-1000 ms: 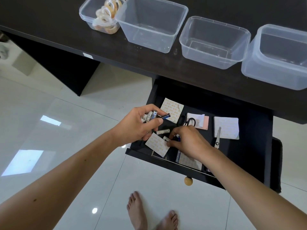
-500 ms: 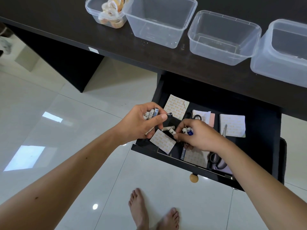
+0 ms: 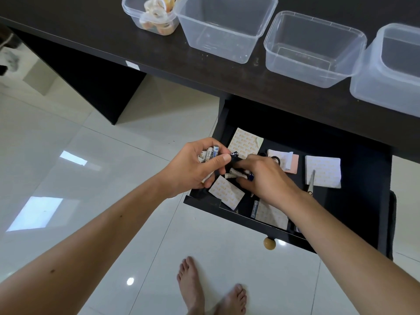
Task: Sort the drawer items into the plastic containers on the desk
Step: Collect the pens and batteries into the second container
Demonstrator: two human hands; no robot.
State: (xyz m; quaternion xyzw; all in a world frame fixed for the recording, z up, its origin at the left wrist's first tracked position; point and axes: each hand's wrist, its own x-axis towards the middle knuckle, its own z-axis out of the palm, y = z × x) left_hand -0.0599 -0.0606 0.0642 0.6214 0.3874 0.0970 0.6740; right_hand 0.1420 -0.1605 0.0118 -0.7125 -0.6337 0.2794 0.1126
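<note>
Batteries (image 3: 210, 153) bunched in left hand (image 3: 193, 169), fingers curled round bundle, thumb pinning one black cell. More batteries (image 3: 237, 173) pinched by right hand (image 3: 266, 178) over drawer (image 3: 354, 201). Risk: overfull left grip; cell slips, drops to floor. Containers (image 3: 227, 26) on desk, well apart.

Single head-worn wide-angle view, looking forward and steeply down, close above both hands, open drawer (image 3: 354, 201) at centre frame, dark desk (image 3: 113, 39) edge across the top, tiled floor (image 3: 68, 155) and bare feet (image 3: 191, 287) below, no second view.
</note>
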